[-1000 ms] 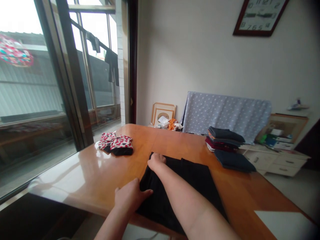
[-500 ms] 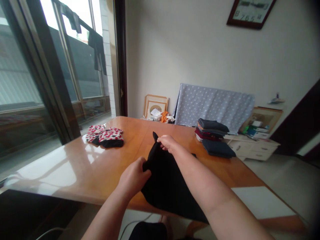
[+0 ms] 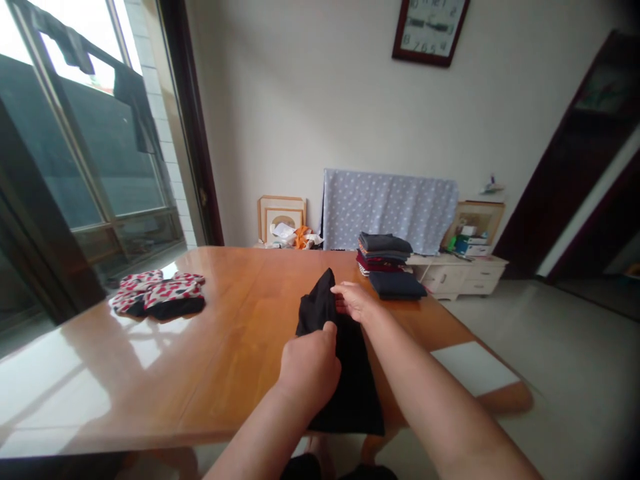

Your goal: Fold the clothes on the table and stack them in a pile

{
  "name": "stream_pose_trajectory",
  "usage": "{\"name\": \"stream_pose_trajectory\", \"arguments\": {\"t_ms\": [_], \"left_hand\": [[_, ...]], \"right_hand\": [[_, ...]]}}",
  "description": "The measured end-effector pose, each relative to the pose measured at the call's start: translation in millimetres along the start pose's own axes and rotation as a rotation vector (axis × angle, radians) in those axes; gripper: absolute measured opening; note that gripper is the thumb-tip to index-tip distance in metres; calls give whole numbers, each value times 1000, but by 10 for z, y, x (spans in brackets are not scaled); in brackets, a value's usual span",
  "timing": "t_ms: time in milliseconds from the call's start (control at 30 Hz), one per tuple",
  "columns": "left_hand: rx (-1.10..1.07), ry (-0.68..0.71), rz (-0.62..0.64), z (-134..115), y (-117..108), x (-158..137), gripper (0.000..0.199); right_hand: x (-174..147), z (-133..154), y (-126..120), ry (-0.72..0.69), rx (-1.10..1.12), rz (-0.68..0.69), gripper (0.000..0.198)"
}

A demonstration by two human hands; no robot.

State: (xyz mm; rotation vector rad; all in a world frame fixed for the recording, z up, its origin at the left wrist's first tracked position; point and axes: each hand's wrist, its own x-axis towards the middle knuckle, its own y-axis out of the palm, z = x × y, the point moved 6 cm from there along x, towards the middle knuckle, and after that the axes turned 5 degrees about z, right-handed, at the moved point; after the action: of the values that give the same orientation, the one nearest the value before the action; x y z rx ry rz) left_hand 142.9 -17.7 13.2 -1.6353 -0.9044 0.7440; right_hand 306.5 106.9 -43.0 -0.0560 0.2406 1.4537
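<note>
A black garment (image 3: 354,383) lies lengthwise near the front of the table, its far end bunched up and raised. Its exact kind does not show. My left hand (image 3: 311,363) is closed on the cloth around its middle, thumb on top. Farther up, my right hand (image 3: 353,300) pinches the raised part at its right edge, with some fingertips hidden by the cloth. The garment's near end reaches the table's front edge.
On the wooden table (image 3: 240,327) a red-and-white patterned garment (image 3: 173,291) lies at left. Folded clothes (image 3: 385,253) are stacked at the far right, a dark blue folded garment (image 3: 397,285) before them. A white sheet (image 3: 475,368) lies near the right edge.
My left hand has moved right and carried the cloth with it. The garment's upper part has gone from stretched between my hands to bunched. The view has turned right.
</note>
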Motion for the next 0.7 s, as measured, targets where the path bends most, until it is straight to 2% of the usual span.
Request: {"name": "stream_pose_trajectory", "arguments": {"t_ms": [200, 267, 433, 533, 700], "left_hand": [[64, 113, 109, -426, 396, 132, 34], [85, 132, 141, -484, 525, 163, 33], [72, 118, 124, -493, 667, 198, 32], [-47, 108, 145, -457, 671, 176, 30], [-481, 205, 245, -449, 688, 126, 61]], "right_hand": [[-126, -452, -524, 31, 50, -147, 6], [-132, -572, -618, 40, 46, -175, 3], [-82, -667, -694, -1, -24, -201, 18], [-55, -623, -726, -74, -104, -245, 26], [-53, -618, -842, -140, -247, -350, 38]]}}
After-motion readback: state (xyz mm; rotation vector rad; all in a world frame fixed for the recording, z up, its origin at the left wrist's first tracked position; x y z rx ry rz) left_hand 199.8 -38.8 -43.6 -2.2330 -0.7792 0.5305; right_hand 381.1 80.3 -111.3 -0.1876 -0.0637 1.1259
